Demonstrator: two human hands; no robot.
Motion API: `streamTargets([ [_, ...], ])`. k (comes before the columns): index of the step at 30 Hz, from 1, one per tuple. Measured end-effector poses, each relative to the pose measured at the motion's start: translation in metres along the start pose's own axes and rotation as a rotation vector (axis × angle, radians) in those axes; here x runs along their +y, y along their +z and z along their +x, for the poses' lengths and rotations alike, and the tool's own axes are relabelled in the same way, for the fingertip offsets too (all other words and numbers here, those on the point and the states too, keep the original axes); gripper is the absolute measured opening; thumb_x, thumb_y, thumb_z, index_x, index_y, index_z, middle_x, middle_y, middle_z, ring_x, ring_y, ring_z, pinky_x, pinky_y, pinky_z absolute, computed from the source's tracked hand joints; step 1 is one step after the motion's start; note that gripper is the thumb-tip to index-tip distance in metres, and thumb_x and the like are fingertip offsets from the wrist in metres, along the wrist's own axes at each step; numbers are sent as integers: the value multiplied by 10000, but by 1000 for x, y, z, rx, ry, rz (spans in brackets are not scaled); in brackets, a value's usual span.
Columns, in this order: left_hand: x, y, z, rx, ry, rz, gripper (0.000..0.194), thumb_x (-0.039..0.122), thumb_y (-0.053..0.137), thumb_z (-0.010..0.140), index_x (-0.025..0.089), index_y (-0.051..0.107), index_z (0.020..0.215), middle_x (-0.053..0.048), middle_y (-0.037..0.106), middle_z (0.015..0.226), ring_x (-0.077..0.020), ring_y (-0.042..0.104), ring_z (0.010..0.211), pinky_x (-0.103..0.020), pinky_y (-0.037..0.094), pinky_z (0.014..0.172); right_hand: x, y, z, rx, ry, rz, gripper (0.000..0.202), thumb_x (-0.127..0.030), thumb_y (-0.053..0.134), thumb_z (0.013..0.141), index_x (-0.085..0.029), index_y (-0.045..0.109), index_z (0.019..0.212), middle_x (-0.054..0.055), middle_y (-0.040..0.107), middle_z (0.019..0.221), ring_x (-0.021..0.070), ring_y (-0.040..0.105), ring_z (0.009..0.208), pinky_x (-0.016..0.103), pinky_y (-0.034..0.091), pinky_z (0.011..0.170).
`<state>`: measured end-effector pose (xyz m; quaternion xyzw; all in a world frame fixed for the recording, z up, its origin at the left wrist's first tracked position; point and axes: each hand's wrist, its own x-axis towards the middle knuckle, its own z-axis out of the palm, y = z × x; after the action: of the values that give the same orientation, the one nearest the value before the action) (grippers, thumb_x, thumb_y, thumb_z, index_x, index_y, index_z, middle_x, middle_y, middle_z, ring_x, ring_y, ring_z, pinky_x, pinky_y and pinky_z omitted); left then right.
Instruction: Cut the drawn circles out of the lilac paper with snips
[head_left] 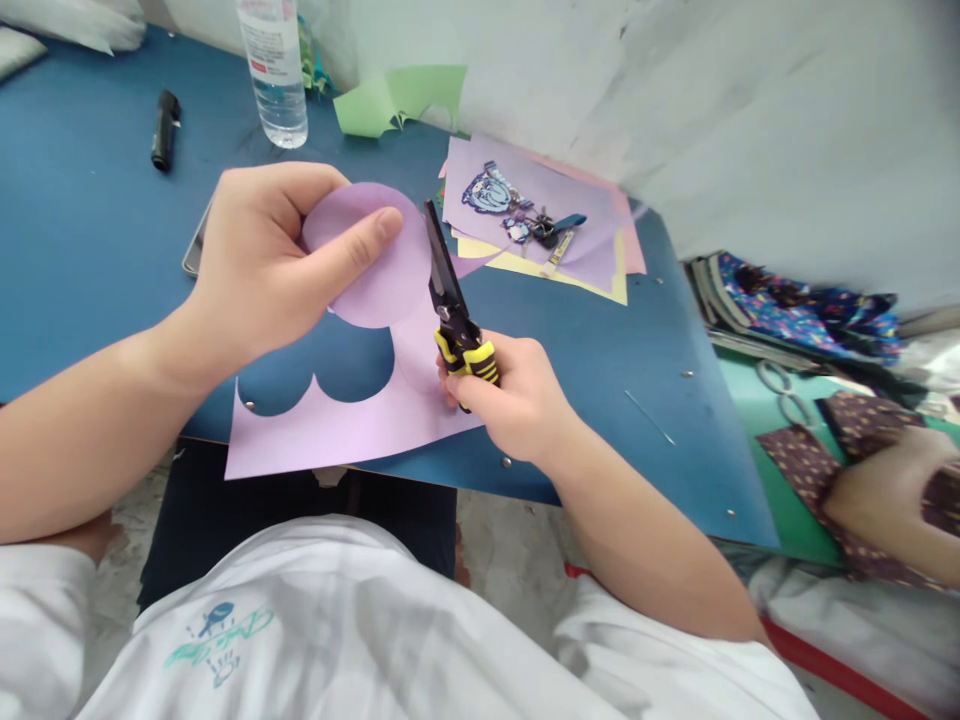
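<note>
Between thumb and fingers, my left hand (259,265) pinches a round purple piece of paper (397,265). My right hand (521,395) is wrapped round a pair of scissors (454,320) with dark blades and yellow-and-black handles. The blades point up and away, nearly closed, along the right edge of the round piece. Below lies a purple sheet (330,435) with scalloped cut-outs along its far edge; part of it passes under the scissors and my right hand. Whether the round piece is still joined to the sheet, I cannot tell.
A water bottle (277,90), a black marker (165,130) and green paper scraps (409,95) are at the back. Keys with charms (544,230) rest on stacked coloured paper (600,235). Another person's hand (877,490) holds patterned fabric on the green table at right.
</note>
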<state>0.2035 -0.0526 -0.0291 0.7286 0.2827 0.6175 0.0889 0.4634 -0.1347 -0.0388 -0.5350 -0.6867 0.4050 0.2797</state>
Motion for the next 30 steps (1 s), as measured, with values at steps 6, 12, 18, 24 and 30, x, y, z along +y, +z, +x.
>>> streamTargets([
  [6,3,-1,3,-2,13,-22,574,410,880,905,152,510,549,58,343,513,-29,258,524,-207,136,419,-2,0,-2,-6,21,4,129,-351,638,772,-285,539,722,-44,514,649,193,531,665,393,406,678],
  [12,4,-4,6,-36,13,-25,554,410,855,936,151,546,556,58,342,528,-24,289,515,-174,158,410,-2,0,-2,3,23,6,134,-369,630,761,-284,542,707,-48,519,641,188,529,656,390,384,664],
  [18,5,-6,8,-74,34,-35,592,377,866,948,146,516,530,59,331,509,-23,278,511,-150,150,390,2,0,0,-20,18,46,105,-347,642,788,-277,575,749,-44,564,672,193,566,673,388,416,668],
  [24,5,-5,8,-74,55,-48,575,379,877,944,144,531,549,59,340,512,-19,273,499,-138,139,372,5,1,1,-35,16,78,78,-346,632,794,-277,602,774,-36,579,726,194,578,692,389,468,683],
  [30,7,-4,12,-118,78,-102,587,328,855,934,151,475,524,62,304,506,-11,225,478,-132,120,345,4,0,0,-30,-23,67,78,-346,634,807,-271,617,796,-27,602,730,198,590,698,389,507,686],
])
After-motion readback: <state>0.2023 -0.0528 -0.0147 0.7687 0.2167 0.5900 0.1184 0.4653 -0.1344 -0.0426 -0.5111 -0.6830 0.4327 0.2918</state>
